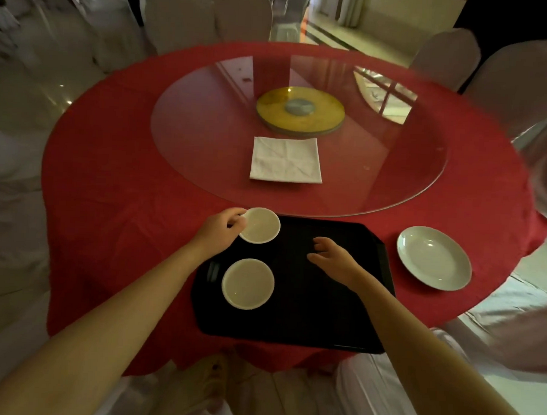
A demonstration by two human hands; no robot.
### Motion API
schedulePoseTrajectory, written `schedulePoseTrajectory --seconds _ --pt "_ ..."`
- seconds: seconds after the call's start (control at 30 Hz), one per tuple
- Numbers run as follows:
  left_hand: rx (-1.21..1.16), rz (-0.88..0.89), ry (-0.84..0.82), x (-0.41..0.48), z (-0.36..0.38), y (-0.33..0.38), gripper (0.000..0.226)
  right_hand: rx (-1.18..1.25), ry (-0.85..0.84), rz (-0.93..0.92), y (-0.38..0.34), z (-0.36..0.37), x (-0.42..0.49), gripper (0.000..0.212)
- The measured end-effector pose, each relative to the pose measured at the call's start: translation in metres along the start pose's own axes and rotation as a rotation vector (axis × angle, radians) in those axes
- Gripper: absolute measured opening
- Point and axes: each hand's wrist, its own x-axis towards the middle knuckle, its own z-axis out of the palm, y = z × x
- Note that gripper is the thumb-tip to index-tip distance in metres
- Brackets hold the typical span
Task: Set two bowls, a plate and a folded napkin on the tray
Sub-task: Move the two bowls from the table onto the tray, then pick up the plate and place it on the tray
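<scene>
Now left hand (222, 228) gripping bowl (260, 225), tray (308, 303) corner

Black tray (308, 303); two white bowls (248, 283) (262, 225); white plate (434, 257); white napkin (286, 159); red tablecloth (109, 200); yellow disc (300, 109), grey hub; white chair covers (522, 86).

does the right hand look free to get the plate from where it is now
Probably yes. The right hand hovers open and empty over the tray, and the plate lies on the cloth just right of the tray with nothing between them. The left hand is busy with a bowl.
</scene>
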Motion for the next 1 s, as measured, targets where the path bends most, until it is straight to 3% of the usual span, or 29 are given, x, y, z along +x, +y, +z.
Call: schedulePoseTrajectory --seconds 0.2,0.5,0.73,1.0 --pt "0.014 0.052 0.015 0.014 0.017 0.040 0.035 -0.095 0.115 -0.087 -0.001 -0.031 -0.005 0.054" --pt "0.029 0.129 -0.137 0.033 0.068 0.085 0.032 -0.207 0.333 -0.102 0.008 -0.072 -0.011 0.043" --pt "0.108 0.236 -0.354 0.073 0.127 0.125 0.040 -0.206 0.497 0.070 0.057 -0.104 -0.015 0.026" --pt "0.225 0.316 -0.543 0.125 0.223 0.160 0.047 -0.153 0.643 0.415 0.129 -0.139 -0.021 0.058"
